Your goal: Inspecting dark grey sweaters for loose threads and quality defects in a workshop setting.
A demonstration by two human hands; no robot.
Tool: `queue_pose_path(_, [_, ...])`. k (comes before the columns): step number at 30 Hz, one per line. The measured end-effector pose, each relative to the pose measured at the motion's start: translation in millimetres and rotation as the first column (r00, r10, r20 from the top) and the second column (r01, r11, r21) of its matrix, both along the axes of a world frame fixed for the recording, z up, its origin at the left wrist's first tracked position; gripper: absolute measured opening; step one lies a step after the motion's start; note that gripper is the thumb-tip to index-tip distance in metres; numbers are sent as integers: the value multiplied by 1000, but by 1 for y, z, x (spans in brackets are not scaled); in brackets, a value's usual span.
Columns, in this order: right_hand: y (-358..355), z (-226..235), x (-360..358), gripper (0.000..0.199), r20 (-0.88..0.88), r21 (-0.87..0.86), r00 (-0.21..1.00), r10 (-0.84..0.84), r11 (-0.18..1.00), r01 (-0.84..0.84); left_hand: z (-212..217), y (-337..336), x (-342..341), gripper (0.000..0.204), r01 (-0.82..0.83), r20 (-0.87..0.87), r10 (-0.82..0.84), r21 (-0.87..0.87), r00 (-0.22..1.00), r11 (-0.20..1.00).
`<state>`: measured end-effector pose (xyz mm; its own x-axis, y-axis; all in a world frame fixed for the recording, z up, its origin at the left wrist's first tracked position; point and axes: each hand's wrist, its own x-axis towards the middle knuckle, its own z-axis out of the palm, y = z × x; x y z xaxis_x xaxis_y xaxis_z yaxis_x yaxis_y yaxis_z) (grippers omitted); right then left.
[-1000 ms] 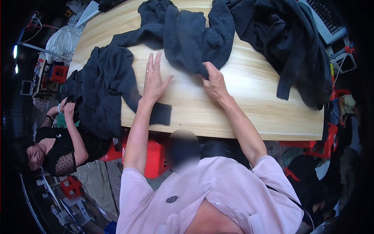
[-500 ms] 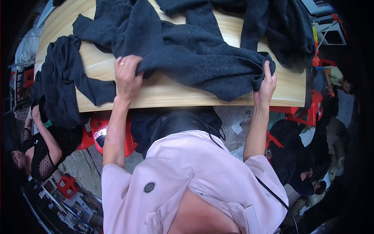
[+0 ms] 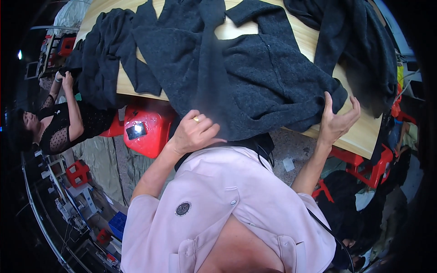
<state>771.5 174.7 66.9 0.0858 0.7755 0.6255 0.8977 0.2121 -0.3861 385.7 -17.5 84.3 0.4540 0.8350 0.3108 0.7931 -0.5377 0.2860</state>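
Dark garment (image 3: 255, 77): left hand (image 3: 193, 134) clutches its hem, right hand (image 3: 337, 123) rests open at its edge.

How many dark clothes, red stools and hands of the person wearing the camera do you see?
Dark clothes on the table: 3 (middle garment, left garment, right garment)
Red stools: 3 ()
Hands: 2 (left hand, right hand)
Total: 8

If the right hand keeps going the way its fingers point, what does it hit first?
The right hand points up across the table; it would likely first meet the dark grey knit garment whose edge it already touches, then the other dark garment beyond. Depth is uncertain.
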Motion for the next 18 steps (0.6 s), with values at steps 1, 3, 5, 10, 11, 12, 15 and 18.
queue_pose_path(1, [-10, 7, -12, 72, -48, 96, 997, 66, 993, -61, 6, 6, 3, 40, 3, -7, -3, 4, 1000, 1000])
queue_pose_path(3, [-32, 18, -43, 59, -217, -46, 900, 377, 917, -396, 16, 20, 4, 48, -19, 168, 26, -42, 986, 999])
queue_pose_path(5, [-50, 19, -81, 61, -168, -265, 785, 596, 740, -618, 18, 42, 1, 44, -62, 86, 66, -47, 994, 997])
queue_pose_path(10, [-74, -5, -122, 46, 68, -297, 664, 745, 650, -699, 12, 134, -26, 64, -14, -330, -14, -81, 944, 997])
queue_pose_path(11, [-74, -4, -121, 40, 90, -309, 637, 766, 630, -713, 8, 149, -37, 63, 9, -400, -50, -104, 915, 995])
queue_pose_path(12, [-76, -4, -119, 32, 72, -237, 623, 779, 620, -748, 11, 161, -43, 62, 36, -464, -93, -131, 881, 991])
queue_pose_path(15, [-81, -12, -107, 27, 141, -139, 627, 766, 643, -754, 16, 182, -58, 33, 87, -542, -214, -250, 813, 964])
queue_pose_path(18, [-88, -3, -103, 28, 64, -176, 722, 689, 720, -671, 31, 185, -71, 21, 267, -358, -265, -42, 895, 963])
